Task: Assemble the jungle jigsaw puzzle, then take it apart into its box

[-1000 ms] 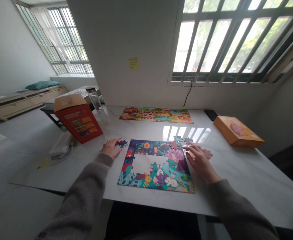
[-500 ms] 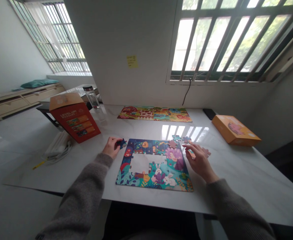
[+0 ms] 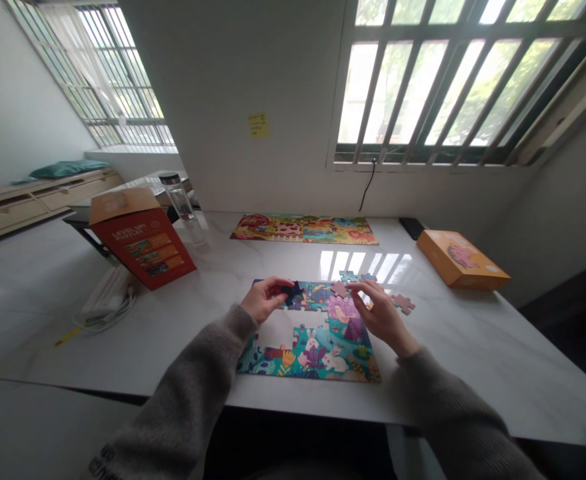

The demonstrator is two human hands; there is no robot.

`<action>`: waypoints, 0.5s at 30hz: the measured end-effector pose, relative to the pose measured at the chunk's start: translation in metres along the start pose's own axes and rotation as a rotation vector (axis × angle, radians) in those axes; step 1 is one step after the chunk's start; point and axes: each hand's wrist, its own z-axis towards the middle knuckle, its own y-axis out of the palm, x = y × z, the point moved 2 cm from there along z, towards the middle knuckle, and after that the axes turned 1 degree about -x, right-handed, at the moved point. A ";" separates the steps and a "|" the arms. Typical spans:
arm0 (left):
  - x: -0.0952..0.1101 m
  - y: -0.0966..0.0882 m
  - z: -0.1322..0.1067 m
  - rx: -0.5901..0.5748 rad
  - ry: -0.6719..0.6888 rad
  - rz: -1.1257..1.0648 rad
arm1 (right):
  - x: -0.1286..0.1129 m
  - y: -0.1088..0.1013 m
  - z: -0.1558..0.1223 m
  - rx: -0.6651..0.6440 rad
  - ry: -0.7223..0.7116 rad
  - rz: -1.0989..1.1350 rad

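A dark blue jigsaw piece (image 3: 293, 292) is pinched in the fingers of my left hand (image 3: 265, 299), above the upper part of the partly assembled jigsaw puzzle (image 3: 340, 363). The puzzle shows white rabbits and plants, and a gap in its middle lets the white tabletop show. A loose pinkish-brown piece (image 3: 339, 289) lies over the puzzle's top edge. My right hand (image 3: 380, 313) is at the puzzle's upper right, thumb and index apart, the index tip close to the pinkish-brown piece; whether they touch I cannot tell.
Loose pieces (image 3: 403, 304) lie right of and behind the puzzle. A finished farm-animal puzzle (image 3: 317, 230) lies by the wall. An orange box (image 3: 463, 260) stands at the right, a red puzzle box (image 3: 145, 247) at the left, near a glass bottle (image 3: 177, 197) and a white power strip (image 3: 105, 293).
My left hand has carried the dark blue piece rightward from beside the puzzle to above it. My right hand has shifted left toward the pinkish-brown piece. The view has turned slightly.
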 end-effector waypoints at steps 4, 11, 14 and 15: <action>0.002 0.036 0.021 -0.143 0.087 0.116 | -0.012 0.010 0.021 -0.021 -0.041 0.029; -0.016 0.044 0.030 -0.170 0.045 0.130 | -0.014 0.038 0.030 -0.019 -0.033 0.064; -0.019 0.042 0.028 -0.164 0.042 0.107 | -0.014 0.045 0.021 -0.086 -0.049 0.050; -0.020 0.043 0.027 -0.165 0.043 0.091 | -0.014 0.046 0.018 -0.103 -0.042 0.065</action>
